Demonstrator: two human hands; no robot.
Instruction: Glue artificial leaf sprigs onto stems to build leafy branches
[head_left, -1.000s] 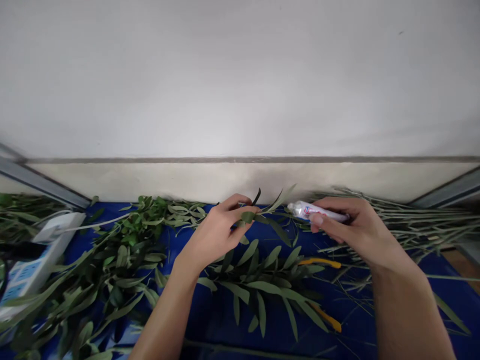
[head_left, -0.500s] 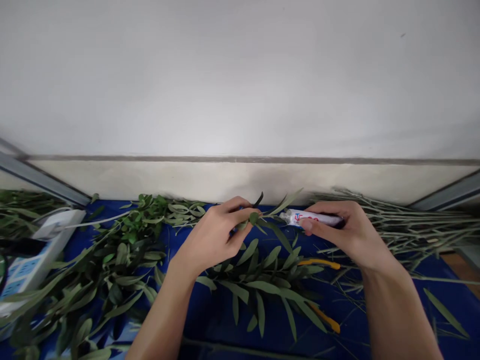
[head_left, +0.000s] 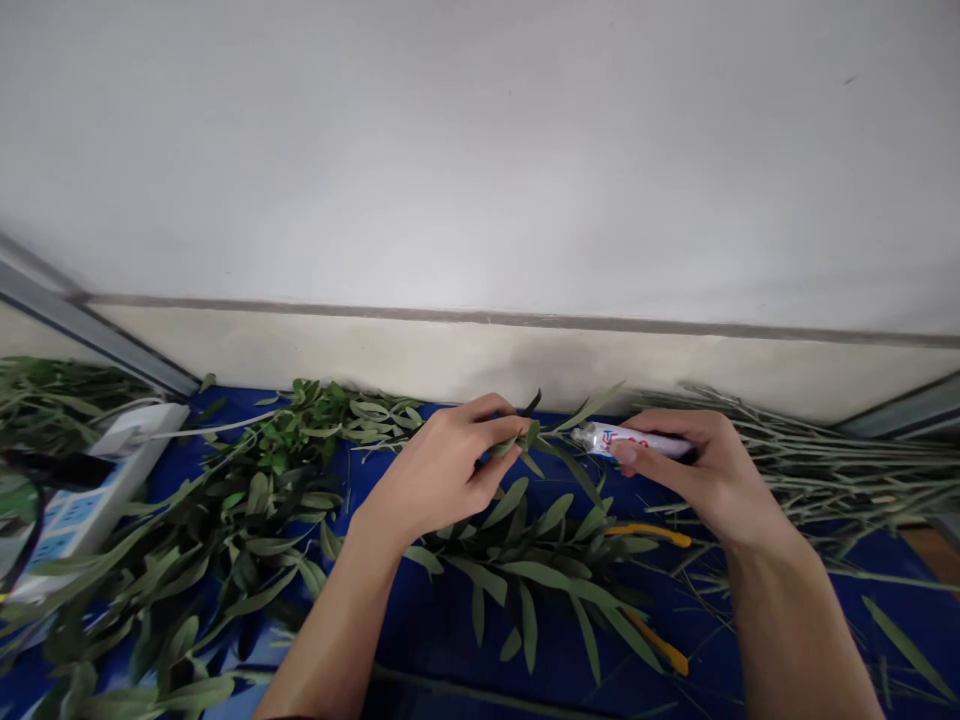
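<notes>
A small leafy sprig point(head_left: 576, 462) is pinched in my left hand point(head_left: 457, 455), its narrow green leaves pointing right. My right hand point(head_left: 694, 455) is closed around a white tube point(head_left: 637, 441) with red and blue print. The tube lies nearly level, its nozzle end facing left, close to the sprig; whether they touch I cannot tell. Below both hands lies a leafy branch point(head_left: 540, 570), partly over a tool whose yellow handles point(head_left: 656, 535) stick out to the right.
Heaps of leafy stems point(head_left: 225, 530) cover the left side. A white power strip point(head_left: 90, 500) with a cable is at far left. Bare thin stems point(head_left: 817, 470) are piled at right on the blue surface point(head_left: 435, 625). A pale wall point(head_left: 480, 180) stands behind.
The view has shifted and tilted slightly, so things appear a little farther right. Both hands keep their holds, on the sprig and on the tube.
</notes>
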